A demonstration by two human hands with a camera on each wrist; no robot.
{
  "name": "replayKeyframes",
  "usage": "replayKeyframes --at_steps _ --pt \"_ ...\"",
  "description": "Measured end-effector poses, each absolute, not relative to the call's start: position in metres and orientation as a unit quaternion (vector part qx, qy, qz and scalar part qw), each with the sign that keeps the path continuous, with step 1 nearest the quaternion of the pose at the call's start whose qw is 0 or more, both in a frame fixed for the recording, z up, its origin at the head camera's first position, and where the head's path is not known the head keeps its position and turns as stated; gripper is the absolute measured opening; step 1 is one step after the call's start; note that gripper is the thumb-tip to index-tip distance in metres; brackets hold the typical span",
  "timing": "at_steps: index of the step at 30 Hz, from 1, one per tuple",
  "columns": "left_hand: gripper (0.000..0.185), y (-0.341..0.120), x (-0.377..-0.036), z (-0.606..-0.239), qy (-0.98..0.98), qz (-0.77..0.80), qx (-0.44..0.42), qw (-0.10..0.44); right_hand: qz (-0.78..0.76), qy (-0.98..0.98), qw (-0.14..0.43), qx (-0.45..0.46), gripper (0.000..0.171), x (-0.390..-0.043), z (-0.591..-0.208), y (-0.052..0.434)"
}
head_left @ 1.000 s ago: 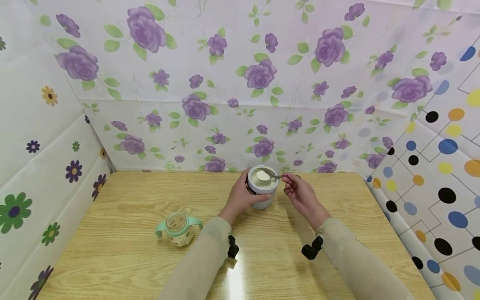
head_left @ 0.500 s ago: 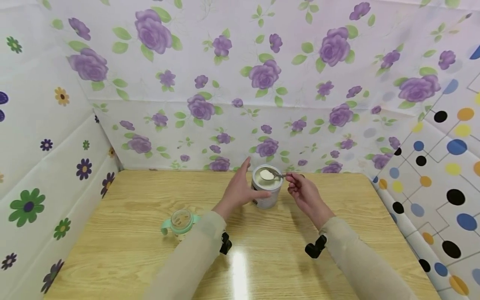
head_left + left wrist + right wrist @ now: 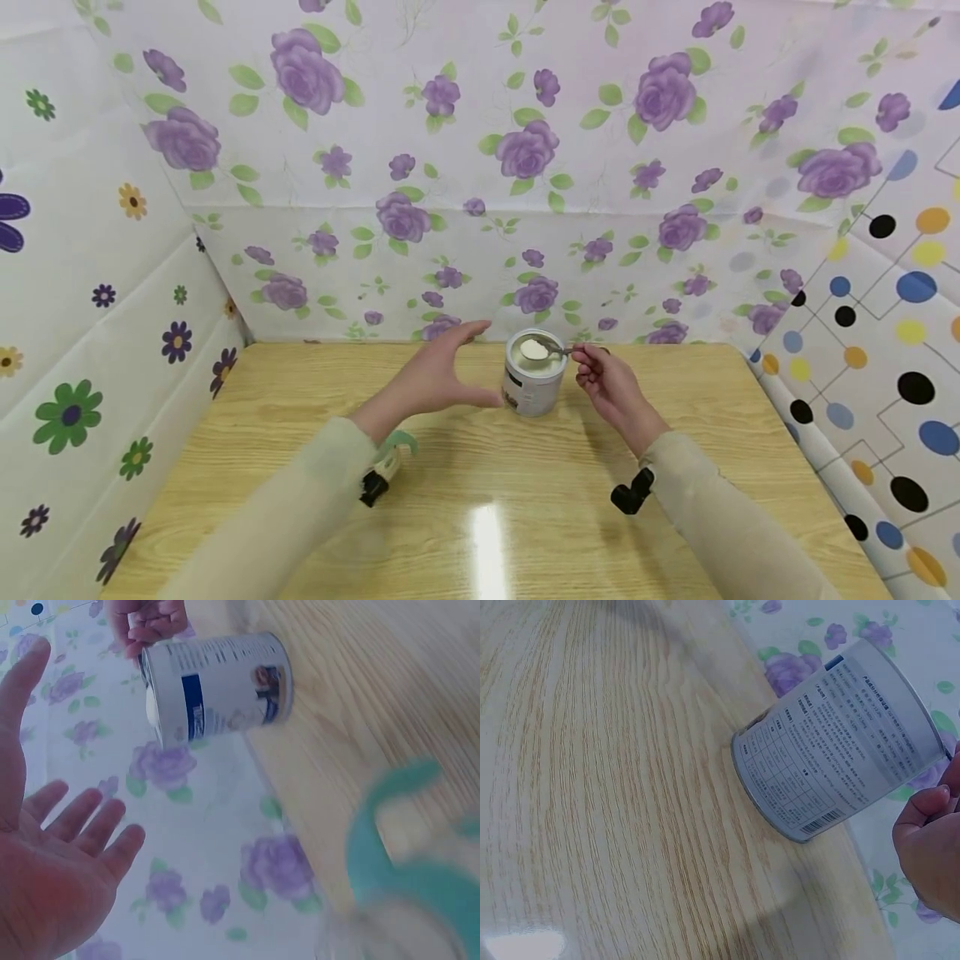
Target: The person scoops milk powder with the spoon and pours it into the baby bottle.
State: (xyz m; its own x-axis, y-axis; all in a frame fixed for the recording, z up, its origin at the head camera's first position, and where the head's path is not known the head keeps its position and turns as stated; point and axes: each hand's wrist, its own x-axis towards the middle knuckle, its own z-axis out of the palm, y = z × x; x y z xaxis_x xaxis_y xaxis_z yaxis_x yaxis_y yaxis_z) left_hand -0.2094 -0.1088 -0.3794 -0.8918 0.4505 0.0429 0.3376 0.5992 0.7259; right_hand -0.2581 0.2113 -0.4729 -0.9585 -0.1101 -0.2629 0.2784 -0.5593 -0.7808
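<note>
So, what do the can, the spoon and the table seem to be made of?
Can: probably metal with a printed label; silvery rim, rigid wall.
Spoon: looks like metal, grey and shiny.
Table: light wood or wood-look laminate; visible grain, glossy glare.

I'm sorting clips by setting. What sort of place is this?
Probably a staged recording booth, not a real kitchen: flowered cloth walls in a bare wooden table, where only a powder tin and a baby cup stand.
</note>
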Motion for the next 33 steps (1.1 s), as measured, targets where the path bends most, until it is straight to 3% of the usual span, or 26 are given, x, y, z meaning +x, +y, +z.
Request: replayKeyframes --at_steps 14,33 --pt "0.099 -0.196 -0.177 -0.377 0.885 0.378 0.258 0.079 -0.881 0.45 0.114 0.094 0.035 -0.256 -0.469 0.215" --pt "0.086 -0.264 -0.14 -0.437 0.879 0.433 0.192 0.05 -0.878 0.451 0.128 0.095 0.038 -0.256 -0.469 0.211"
